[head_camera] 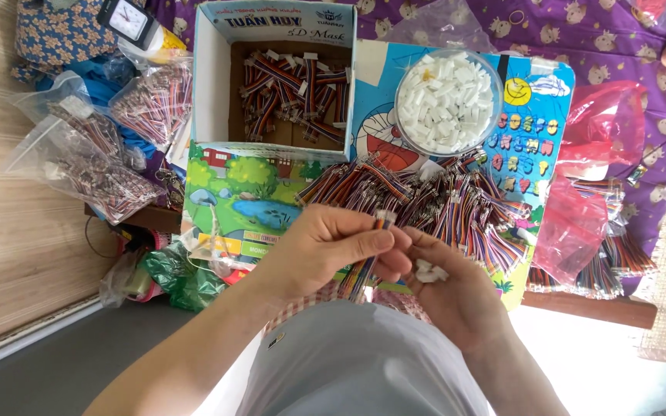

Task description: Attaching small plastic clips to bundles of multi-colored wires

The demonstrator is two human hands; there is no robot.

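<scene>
Pinching striped ribbon cable (371, 250) | white-blue carton (275, 73) behind | clear bags (90, 146) left

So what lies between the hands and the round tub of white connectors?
In the head view, a loose heap of multicoloured ribbon wires lies on the cartoon board, between the hands and the tub of white connectors.

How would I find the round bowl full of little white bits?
Start at the cartoon board lying under the heap of striped wires. Just right of the open cardboard box sits the clear round bowl. It alone is round, see-through and heaped with small white plastic pieces.
</scene>
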